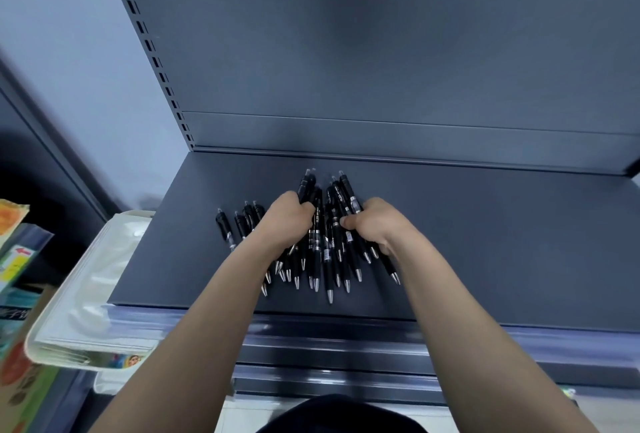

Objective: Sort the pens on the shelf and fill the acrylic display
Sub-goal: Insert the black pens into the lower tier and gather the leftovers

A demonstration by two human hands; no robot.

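Both hands curled around one bundle of black pens [327, 235]: left hand [287, 221] grips its left side, right hand [374, 225] its right. Slim glossy plastic barrels, silver conical tips toward the near edge. Bundle lies mid-shelf on matte dark grey metal shelf [485, 242]. Loose pens [235, 225] lie just left of the left hand. Clear plastic sleeves [93, 287] stacked far left.

Stack of clear plastic sleeves [93, 280], colourful books [15, 256] — far left
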